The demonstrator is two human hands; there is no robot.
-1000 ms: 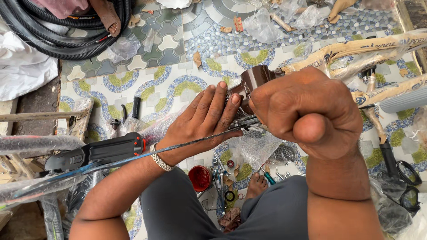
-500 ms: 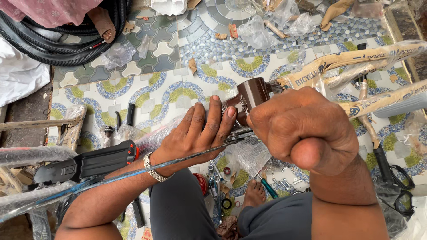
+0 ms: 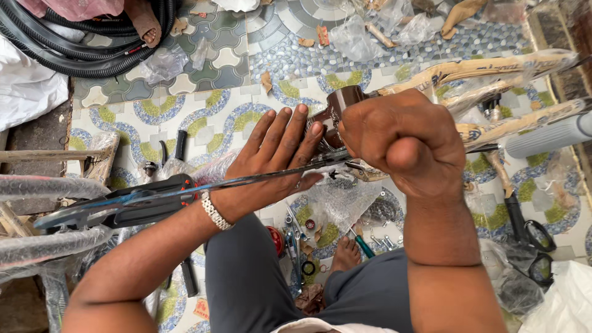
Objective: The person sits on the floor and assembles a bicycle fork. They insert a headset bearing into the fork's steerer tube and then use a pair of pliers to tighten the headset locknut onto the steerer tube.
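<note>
Looking down from my head, my left hand (image 3: pixel 271 157) lies flat with its fingers straight and slightly spread, the fingertips pressed against the side of the brown tube end (image 3: pixel 336 111) of a bicycle frame (image 3: pixel 493 71) that is wrapped in tan paper and clear plastic and runs off toward the upper right. A metal bracelet (image 3: pixel 216 211) sits on that wrist. My right hand (image 3: pixel 404 145) is curled into a tight fist just to the right of the brown tube end, fingers closed together; what it is gripping is hidden inside the fist, so I cannot tell what it is clamped on. A thin dark rod (image 3: pixel 246 180) runs from under my left palm out to the left, over a black and red handle part (image 3: pixel 132 206). Below my arms, on the patterned tile floor (image 3: pixel 203 111), small tools and bolts (image 3: pixel 302 237) lie scattered on bubble wrap near my bare foot (image 3: pixel 346 253), with a green-handled screwdriver (image 3: pixel 362 243) beside it. Scissors (image 3: pixel 533 237) lie at the right, a grey handlebar grip (image 3: pixel 546 137) sits near the wrapped frame, and black tyres (image 3: pixel 86 46) are coiled at the upper left, where another person's foot (image 3: pixel 145 21) rests.
</note>
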